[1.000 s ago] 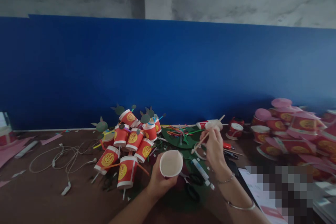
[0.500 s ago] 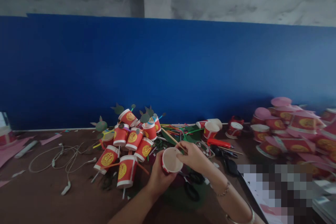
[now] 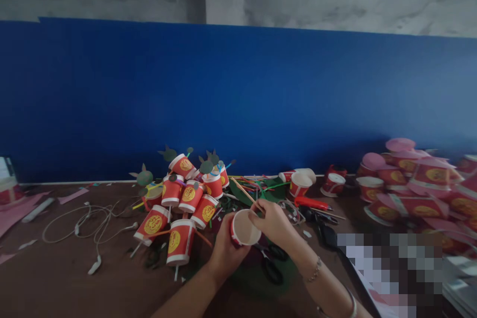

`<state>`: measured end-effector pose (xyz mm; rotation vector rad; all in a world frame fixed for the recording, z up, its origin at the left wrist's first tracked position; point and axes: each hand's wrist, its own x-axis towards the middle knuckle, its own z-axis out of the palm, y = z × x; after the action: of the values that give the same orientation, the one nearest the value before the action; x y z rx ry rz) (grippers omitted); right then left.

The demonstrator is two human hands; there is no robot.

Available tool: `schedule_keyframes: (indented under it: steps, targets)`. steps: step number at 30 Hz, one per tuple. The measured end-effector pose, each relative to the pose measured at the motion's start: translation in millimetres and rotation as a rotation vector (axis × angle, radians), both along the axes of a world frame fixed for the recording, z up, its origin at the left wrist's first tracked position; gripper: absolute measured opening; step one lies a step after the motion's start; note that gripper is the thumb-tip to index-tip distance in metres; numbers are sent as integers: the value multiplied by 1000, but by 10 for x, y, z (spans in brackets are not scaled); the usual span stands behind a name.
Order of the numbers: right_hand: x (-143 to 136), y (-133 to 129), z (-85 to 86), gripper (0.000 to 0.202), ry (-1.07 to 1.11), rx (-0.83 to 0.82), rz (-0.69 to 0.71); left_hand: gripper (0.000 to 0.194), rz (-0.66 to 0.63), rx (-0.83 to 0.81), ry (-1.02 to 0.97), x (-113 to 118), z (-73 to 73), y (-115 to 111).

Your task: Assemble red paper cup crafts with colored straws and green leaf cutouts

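My left hand (image 3: 226, 251) is wrapped around a red paper cup (image 3: 246, 228), its white rim and pale inside turned up toward me. My right hand (image 3: 272, 221) pinches a thin wooden stick (image 3: 244, 191) at the cup's far right rim. The stick slants up and to the left; its lower end is hidden by my fingers. Black-handled scissors (image 3: 272, 269) lie just beyond my right wrist's left side, partly under the hands. Left of the cup stands a heap of decorated red paper cups (image 3: 179, 243) with straws and green paper heads.
White earphones (image 3: 95, 264) lie at the left. Colored straws (image 3: 257, 183), several loose cups (image 3: 300, 184) and a red-handled tool (image 3: 312, 202) sit along the blue wall (image 3: 238, 104). Cups with pink paper (image 3: 428, 176) are piled at the right.
The stick's upper end has shifted slightly right and my right fingers have moved a little up on it. My left hand keeps its grip on the cup.
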<state>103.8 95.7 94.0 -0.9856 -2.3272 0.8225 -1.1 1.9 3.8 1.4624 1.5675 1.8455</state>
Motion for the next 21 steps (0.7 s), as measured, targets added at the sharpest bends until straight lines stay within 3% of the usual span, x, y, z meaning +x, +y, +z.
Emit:
schedule_keyframes:
  steps: [9, 14, 21]
  targets:
    - [15, 29, -26, 11, -46, 70, -15, 53, -23, -13, -7, 0, -11, -5]
    - [12, 61, -86, 8, 5, 86, 46, 55, -28, -33, -19, 2, -19, 0]
    - [0, 94, -131, 4, -18, 33, 50, 54, -29, -38, -14, -3, -49, 2]
